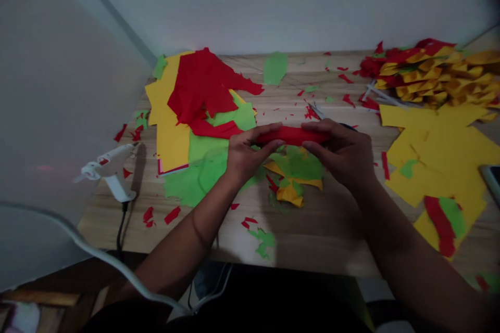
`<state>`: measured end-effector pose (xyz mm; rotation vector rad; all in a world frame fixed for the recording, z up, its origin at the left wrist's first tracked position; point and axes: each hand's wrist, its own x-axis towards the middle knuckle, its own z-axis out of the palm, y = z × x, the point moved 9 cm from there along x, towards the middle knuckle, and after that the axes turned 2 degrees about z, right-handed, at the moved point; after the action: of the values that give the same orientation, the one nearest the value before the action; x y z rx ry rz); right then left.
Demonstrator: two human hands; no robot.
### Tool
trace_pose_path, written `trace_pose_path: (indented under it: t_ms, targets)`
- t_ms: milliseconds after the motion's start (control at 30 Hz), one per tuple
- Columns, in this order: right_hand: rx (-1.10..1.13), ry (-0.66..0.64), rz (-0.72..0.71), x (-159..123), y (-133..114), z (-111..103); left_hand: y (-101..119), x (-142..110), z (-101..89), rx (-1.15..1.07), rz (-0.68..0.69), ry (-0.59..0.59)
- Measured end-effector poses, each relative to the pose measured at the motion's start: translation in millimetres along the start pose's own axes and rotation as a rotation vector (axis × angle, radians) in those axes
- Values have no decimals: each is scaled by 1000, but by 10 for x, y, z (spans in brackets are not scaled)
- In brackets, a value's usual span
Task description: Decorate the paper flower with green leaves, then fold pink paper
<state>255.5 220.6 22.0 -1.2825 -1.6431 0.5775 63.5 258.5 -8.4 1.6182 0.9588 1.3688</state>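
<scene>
Between my two hands a folded or rolled strip of red paper (292,136) is held level above the table. My left hand (250,151) pinches its left end with thumb and fingers. On the right end, my right hand (341,148) grips in the same way, thumb toward me. Scissors (318,110) lie just behind my right hand, their handles partly hidden by it. Beneath the strip rest crumpled green paper (299,164) and a yellow paper scrap (291,193). Whether the strip is glued anywhere, I cannot tell.
A white glue gun (113,169) stands at the left with its cord. Red sheets (203,83) lie over yellow paper (167,140) and green paper (207,171). At right are yellow cutouts (433,151), a crumpled paper pile (441,75) and a device edge (492,179). A white cable (117,265) crosses lower left.
</scene>
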Motion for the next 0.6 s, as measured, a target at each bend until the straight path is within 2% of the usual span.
trace_pose_path:
  t_ms: [167,367,500,600]
  targets:
    - [-79,45,-17,15,8,-15,-49,11,16,29,-20,-15]
    - [-158,122,-7,21,38,-54,47,75,-57,41,105,69]
    - [-68,-74,-10,30,-74,80,-123,63,60,-134,-110,-42]
    - [39,-222,88,-13,-108,220,-131,13,184,-175,-162,-151]
